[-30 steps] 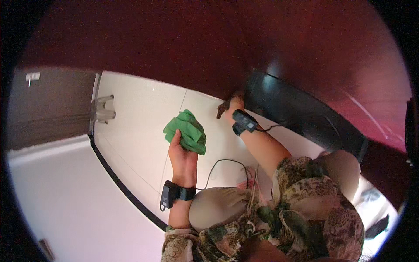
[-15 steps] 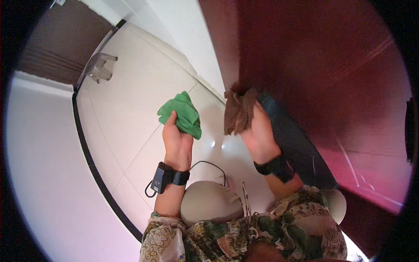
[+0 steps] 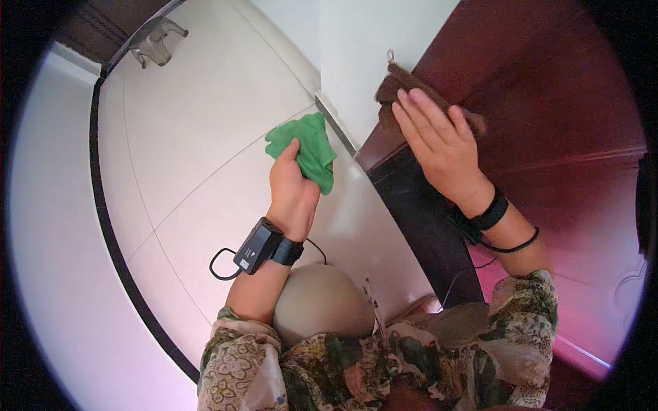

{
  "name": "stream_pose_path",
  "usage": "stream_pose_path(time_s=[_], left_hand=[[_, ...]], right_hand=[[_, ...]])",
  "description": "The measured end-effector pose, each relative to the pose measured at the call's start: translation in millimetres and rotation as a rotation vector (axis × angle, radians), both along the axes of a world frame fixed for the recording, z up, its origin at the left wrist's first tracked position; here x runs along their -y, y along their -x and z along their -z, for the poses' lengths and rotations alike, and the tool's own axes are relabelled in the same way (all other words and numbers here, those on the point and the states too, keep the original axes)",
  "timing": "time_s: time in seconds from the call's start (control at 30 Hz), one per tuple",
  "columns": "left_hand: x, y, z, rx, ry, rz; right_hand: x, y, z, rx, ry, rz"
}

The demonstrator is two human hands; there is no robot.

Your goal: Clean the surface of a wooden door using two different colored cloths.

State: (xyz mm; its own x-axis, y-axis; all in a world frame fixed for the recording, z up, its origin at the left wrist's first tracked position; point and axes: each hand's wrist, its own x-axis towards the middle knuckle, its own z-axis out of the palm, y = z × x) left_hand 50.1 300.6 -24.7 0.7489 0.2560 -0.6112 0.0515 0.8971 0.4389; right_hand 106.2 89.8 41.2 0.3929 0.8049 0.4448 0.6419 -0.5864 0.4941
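At the left edge of the red-brown panel point(image 3: 548, 96), the brown cloth point(image 3: 395, 83) was pressed flat by the right hand point(image 3: 445, 161), so work on that surface was judged to be under way rather than finished. How much of the panel had been covered could not be told, since no clear line between treated and untreated parts was shown. The green cloth point(image 3: 313, 147) was held to the left of the panel, apart from it and seemingly above the floor point(image 3: 205, 130), and appeared to be kept aside.

The brown cloth was bunched, and its long axis was slanted across the panel's left edge, with the upper end pointed toward the white wall point(image 3: 363, 61). The green cloth was crumpled loosely, without a strong long axis, and its straighter side was turned toward the panel. It was pinched in the left hand point(image 3: 293, 195) by the thumb on top and fingers hidden beneath. The right hand's fingers were stretched over the brown cloth, the outermost spread from the others; its thumb could not be made out
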Motion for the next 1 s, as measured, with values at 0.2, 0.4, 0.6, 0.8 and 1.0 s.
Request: stream_pose_path(time_s=[0.2, 0.4, 0.6, 0.8, 1.0], left_hand=[[-2, 2, 11, 0.017, -0.005, -0.014], [3, -3, 5, 0.015, -0.022, -0.001], [-3, 1, 9, 0.041, -0.036, 0.030], [-4, 2, 23, 0.060, 0.015, 0.098], [1, 0, 23, 0.081, 0.031, 0.157]], right_hand=[[6, 5, 80, -0.187, 0.469, -0.002], [10, 1, 164, -0.062, 0.922, -0.041], [9, -4, 179, -0.039, 0.977, -0.102], [21, -8, 95, -0.089, 0.553, -0.190], [26, -16, -6, -0.082, 0.237, -0.280]])
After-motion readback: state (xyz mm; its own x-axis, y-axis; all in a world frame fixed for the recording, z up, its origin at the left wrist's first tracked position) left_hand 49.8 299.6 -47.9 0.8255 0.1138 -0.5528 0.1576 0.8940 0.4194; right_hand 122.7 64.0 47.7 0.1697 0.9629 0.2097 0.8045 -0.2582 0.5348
